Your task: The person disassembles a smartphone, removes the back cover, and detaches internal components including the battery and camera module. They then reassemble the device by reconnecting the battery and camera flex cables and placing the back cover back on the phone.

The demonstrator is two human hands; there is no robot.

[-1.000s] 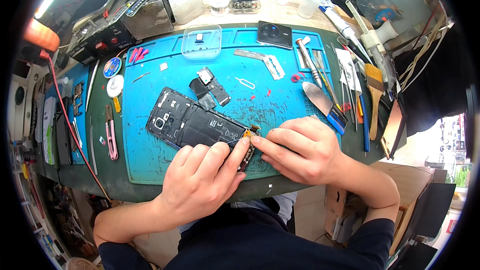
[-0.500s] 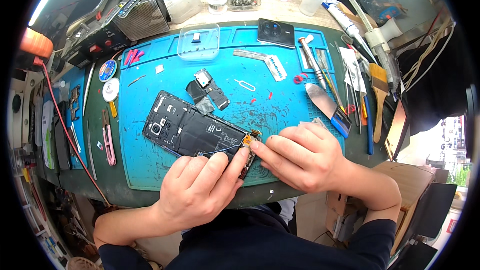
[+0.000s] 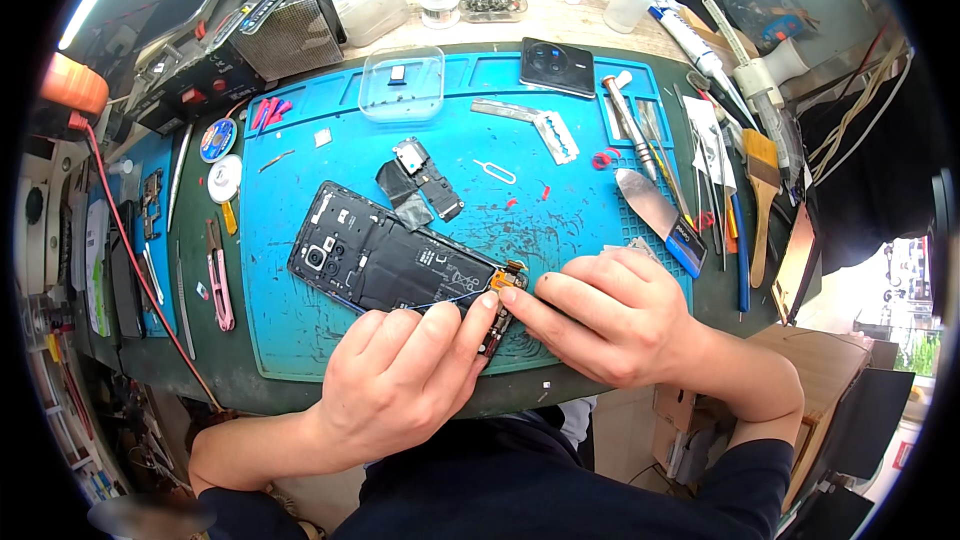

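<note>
A: Phone (image 3: 392,256) location?
B: Laid with its inside exposed on the blue mat (image 3: 572,210).
A: Hands?
B: Left hand (image 3: 400,365) and right hand (image 3: 615,320) are held fingertips close together, right by the orange ribbon (image 3: 502,280) at the phone's right end; whether anything's gripped can't be told.

Wide fisheye view from a head-worn camera, downward onto the nearby blue mat (image 3: 545,230).

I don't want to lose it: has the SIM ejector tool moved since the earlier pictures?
No, the SIM ejector tool keeps its place on the blue work mat.
</note>
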